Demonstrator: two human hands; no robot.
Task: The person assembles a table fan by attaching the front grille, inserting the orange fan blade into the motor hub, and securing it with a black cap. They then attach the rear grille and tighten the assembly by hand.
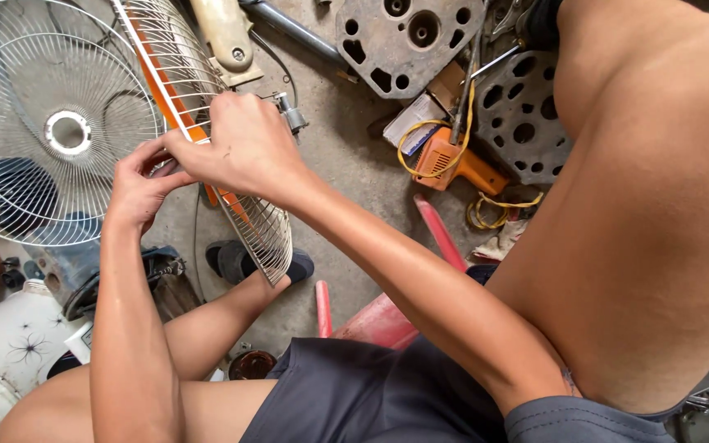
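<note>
While the left hand is pinching the rim of the white round wire fan guard, the right hand is closing over it; seemingly fitting it; steadiness needed.

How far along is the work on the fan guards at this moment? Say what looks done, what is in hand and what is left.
Done: one round wire guard lies flat on the floor, off the fan. In hand: both hands, left and right, grip the rim of a second wire guard held on edge, with orange blades showing behind it. Left: the two guards remain apart; whether they are being separated or joined cannot be told.
</note>
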